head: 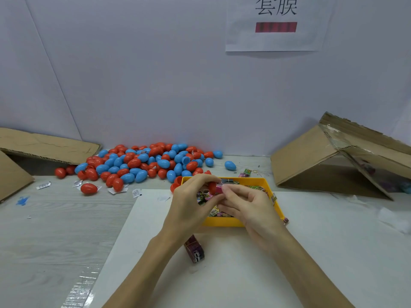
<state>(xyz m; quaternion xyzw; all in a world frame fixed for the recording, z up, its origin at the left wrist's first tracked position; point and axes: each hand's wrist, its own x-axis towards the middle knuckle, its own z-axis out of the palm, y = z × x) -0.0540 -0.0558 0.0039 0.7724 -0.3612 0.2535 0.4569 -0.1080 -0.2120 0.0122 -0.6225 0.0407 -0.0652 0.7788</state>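
Red egg half (212, 187) held in left grip (189, 202), right grip (246, 206) pinching pink packet (219, 188) (touching, over tray (222, 222))

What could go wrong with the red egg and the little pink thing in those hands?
The little pink thing, pinched by the right hand against the red egg in the left hand, might slip into the yellow tray and get lost among the packets there. The left wrist hangs just above a small box and could knock it. The egg pile behind the tray lies loose; a bump might send eggs rolling.
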